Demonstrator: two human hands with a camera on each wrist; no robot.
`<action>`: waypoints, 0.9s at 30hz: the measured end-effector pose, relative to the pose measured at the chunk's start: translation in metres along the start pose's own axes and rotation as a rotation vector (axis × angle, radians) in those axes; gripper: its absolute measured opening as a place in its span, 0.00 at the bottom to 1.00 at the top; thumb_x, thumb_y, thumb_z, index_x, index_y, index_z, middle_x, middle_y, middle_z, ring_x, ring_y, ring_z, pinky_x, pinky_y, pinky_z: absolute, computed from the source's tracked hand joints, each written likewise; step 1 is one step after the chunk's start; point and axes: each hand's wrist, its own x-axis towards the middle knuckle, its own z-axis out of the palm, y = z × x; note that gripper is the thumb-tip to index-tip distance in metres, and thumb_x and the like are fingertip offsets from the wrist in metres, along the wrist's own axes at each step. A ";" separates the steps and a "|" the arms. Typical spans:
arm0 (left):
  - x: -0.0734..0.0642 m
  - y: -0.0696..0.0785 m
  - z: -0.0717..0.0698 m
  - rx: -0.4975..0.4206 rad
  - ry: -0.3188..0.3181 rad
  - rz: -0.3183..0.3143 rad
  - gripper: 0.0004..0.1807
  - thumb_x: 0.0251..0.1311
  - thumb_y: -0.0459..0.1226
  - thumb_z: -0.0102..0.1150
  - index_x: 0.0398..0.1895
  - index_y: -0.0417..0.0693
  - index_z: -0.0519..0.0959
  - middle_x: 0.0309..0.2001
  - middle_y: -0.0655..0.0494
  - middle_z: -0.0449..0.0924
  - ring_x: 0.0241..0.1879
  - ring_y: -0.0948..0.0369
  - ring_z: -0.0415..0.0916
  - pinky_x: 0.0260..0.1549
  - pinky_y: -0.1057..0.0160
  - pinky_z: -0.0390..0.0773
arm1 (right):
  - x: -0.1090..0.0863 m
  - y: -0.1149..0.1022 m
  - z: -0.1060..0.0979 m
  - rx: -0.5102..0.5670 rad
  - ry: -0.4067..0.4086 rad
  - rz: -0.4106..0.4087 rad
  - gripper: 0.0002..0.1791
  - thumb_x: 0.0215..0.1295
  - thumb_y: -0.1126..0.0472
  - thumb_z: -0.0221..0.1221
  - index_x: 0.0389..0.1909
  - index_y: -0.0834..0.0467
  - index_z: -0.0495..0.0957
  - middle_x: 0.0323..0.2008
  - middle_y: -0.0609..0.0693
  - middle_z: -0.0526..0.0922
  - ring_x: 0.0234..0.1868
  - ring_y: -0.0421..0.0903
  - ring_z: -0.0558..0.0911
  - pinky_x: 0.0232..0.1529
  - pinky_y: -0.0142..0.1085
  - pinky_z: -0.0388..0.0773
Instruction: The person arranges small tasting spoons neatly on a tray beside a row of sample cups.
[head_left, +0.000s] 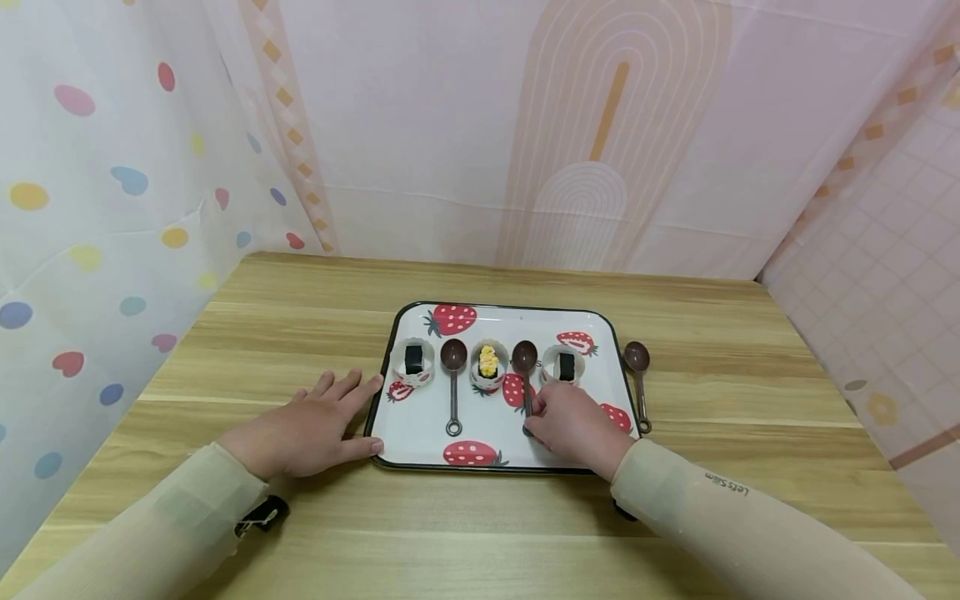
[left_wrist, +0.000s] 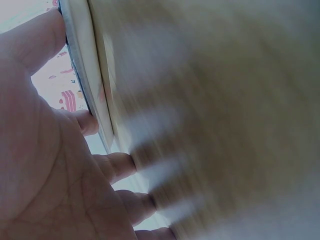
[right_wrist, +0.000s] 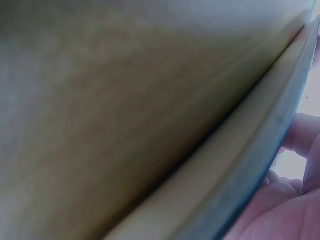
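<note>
My left hand [head_left: 311, 429] rests with spread fingers at the left edge of the white strawberry-print tray [head_left: 420, 446]; thumb and index fingertip touch its dark rim. In the left wrist view the palm [left_wrist: 45, 155] faces the camera. My right hand [head_left: 577, 425] reaches over the tray and pinches the handle of a brown spoon [head_left: 525, 357], its bowl pointing away from me. This spoon lies between a paper cup of yellow-topped sushi [head_left: 488, 363] and a paper cup of seaweed-wrapped sushi [head_left: 566, 367]. The right wrist view shows only the hand [right_wrist: 295, 200] behind the tray's side.
On the tray's left, another brown spoon [head_left: 453, 357] lies beside a second cup of seaweed-wrapped sushi [head_left: 414, 361]. A third brown spoon [head_left: 638, 362] is on the wooden table [head_left: 720, 367], right of the tray. Patterned curtains [head_left: 420, 142] hang behind and at both sides.
</note>
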 end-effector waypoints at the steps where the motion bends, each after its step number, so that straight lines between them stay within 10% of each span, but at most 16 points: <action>1: 0.000 0.000 0.000 0.000 0.000 -0.001 0.54 0.68 0.69 0.55 0.85 0.47 0.53 0.81 0.28 0.52 0.77 0.20 0.47 0.66 0.19 0.58 | 0.000 0.000 0.000 -0.002 0.001 0.000 0.10 0.71 0.59 0.67 0.28 0.55 0.84 0.26 0.49 0.80 0.24 0.43 0.75 0.24 0.33 0.69; 27: 0.000 0.000 0.000 0.003 -0.003 -0.005 0.55 0.67 0.70 0.55 0.85 0.47 0.53 0.81 0.29 0.52 0.77 0.20 0.47 0.66 0.18 0.57 | 0.000 -0.002 -0.001 -0.018 -0.010 0.003 0.08 0.71 0.58 0.68 0.31 0.55 0.84 0.29 0.49 0.80 0.26 0.44 0.77 0.25 0.33 0.71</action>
